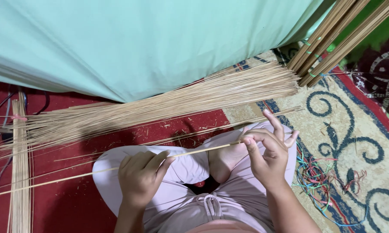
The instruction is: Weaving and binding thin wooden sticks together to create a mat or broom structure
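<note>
A wide pale green cloth (151,39) fills the top of the view, and below it a red patterned carpet (354,116) covers the floor where the person sits cross-legged in light pink trousers (229,203). Along the foot of the cloth lies a big fan of thin tan sticks (160,105), their long axis running from lower left up to the right; a tied bundle of sticks (20,172) lies upright along the left edge, and more tied bundles (332,39) lean in at the top right corner. A tangle of coloured threads (319,172) rests on the carpet just right of the person's knee. Across the lap runs a single stick (73,174), its long axis nearly level, rising slightly from the far left edge to the right. It lies between both hands, with most of its length stretching out past the left one. The left hand (140,177) is closed loosely around the stick near its middle, thumb on top and fingers curled under. The right hand (270,151) pinches the stick's right end between thumb and forefinger, the other fingers spread and lifted clear; whether the tip is being peeled or only gripped is hard to tell here. Small shavings (168,129) dot the carpet in front of the knees.
</note>
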